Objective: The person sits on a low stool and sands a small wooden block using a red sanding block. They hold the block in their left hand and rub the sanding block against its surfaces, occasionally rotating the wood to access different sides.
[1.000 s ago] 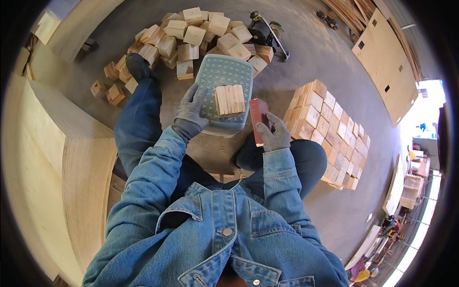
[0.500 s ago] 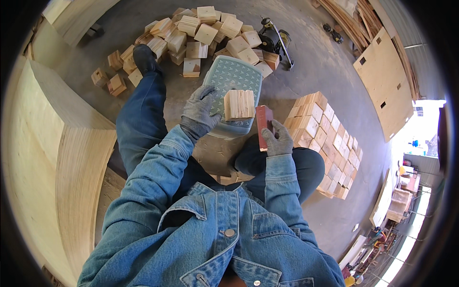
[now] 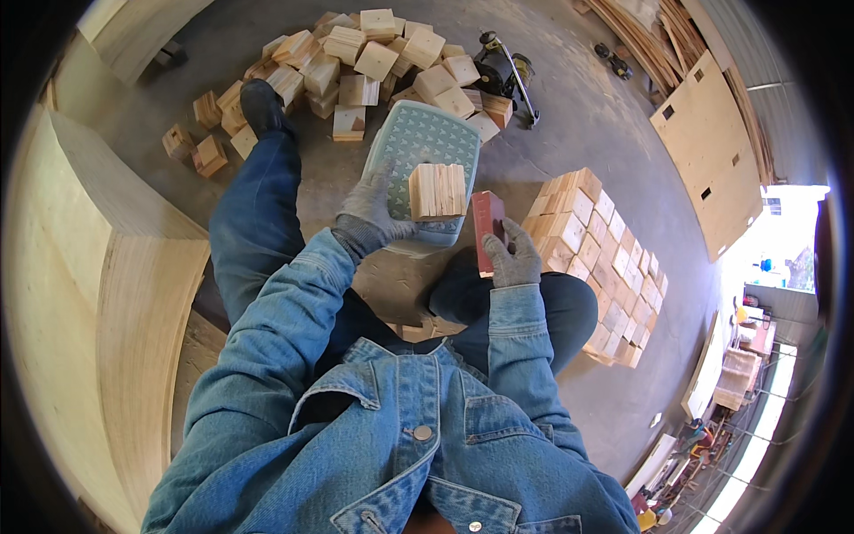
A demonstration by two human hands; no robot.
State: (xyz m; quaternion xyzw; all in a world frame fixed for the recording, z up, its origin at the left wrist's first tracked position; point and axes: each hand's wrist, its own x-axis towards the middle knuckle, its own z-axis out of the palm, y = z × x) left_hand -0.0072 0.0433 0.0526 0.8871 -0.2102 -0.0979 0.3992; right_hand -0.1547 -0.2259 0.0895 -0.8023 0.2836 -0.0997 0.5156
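Note:
A squared wooden block with layered grain sits on a pale teal plastic stool with a patterned top. At the block's left, my left hand, in a grey glove, lies by the stool with its fingers spread and its thumb pointing toward the block's lower corner. Whether the thumb touches the block I cannot tell. My gloved right hand grips a reddish-brown sanding block, held upright just to the right of the wooden block and apart from it.
Beyond the stool lies a loose heap of wooden blocks. A black and yellow power tool stands beside it. Stacked blocks form neat rows at my right. Large plywood pieces rise at my left, and a panel leans far right.
My left hand's fingers have spread wider, with the thumb near the wooden block. My right hand still holds the sanding block in about the same place. The whole view has shifted slightly.

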